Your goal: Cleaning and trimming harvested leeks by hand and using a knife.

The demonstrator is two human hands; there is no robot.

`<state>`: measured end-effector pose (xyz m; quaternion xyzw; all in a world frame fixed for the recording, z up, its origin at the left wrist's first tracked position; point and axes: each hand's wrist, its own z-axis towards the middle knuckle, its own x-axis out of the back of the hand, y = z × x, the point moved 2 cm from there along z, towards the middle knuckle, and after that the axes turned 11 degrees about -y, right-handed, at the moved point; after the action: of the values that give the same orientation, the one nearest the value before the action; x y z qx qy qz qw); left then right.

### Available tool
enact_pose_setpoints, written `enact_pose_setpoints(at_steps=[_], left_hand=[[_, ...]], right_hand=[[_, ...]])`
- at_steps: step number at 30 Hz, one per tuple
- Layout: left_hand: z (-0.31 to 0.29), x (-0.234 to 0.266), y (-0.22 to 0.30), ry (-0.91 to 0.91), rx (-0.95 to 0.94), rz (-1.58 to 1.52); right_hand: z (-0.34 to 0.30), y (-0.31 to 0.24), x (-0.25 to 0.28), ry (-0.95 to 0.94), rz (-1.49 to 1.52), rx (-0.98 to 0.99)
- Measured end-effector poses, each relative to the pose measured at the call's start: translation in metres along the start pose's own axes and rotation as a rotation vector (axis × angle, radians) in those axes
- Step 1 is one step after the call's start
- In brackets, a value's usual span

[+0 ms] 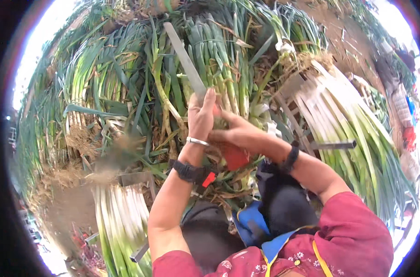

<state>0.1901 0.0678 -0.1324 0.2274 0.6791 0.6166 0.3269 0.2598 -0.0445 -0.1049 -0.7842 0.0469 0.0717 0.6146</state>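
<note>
The left grip (201,117) looked clamped on the near end of a long blade (184,56), slanting far and left over green leeks (214,64); whether the right grip (235,131), just beside, held anything, I couldn't tell. The blade seemed stiff, light, safest held low.

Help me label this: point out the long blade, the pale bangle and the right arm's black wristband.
Long blade (184,58): head view, middle of its flat side.
Pale bangle (197,141): head view, middle of its visible band.
Black wristband (291,158): head view, middle of its strap.
</note>
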Motion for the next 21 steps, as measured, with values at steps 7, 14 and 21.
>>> enact_pose_setpoints(at_steps=[7, 14, 21], left_hand=[[-0.015, -0.023, 0.032, -0.392, 0.200, 0.138], [-0.008, -0.005, -0.058, -0.406, 0.143, 0.969], [0.018, -0.011, -0.125, -0.418, 0.115, 1.233]], right_hand=[[-0.078, -0.032, 0.073, 0.269, -0.059, 0.126], [-0.163, 0.061, 0.095, 0.576, -0.288, 0.151], [-0.211, 0.119, 0.097, 0.532, -0.535, -0.295]])
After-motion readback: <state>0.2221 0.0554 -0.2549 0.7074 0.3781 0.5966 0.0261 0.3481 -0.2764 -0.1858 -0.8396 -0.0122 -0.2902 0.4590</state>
